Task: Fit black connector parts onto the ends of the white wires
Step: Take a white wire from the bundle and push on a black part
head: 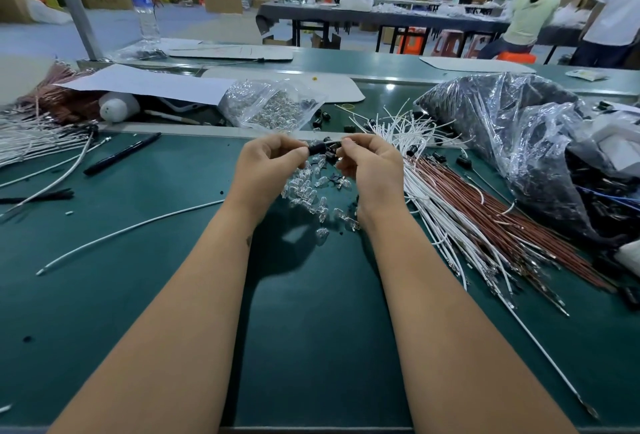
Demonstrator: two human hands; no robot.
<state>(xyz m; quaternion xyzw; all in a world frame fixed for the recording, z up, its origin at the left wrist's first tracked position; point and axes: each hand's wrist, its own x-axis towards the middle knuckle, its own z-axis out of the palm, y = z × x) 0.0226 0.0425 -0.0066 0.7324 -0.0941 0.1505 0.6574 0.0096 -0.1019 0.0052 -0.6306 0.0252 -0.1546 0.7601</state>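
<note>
A: Hands?
B: Left hand (268, 159) pinches small black cylindrical plastic connector (317, 149); right hand (367, 165) pinches thin white wire (333, 141) entering it.
A: Where?
B: Above green surface (173, 198), centre. Loose white wire bundle (433, 198) at 3 o'clock.
</note>
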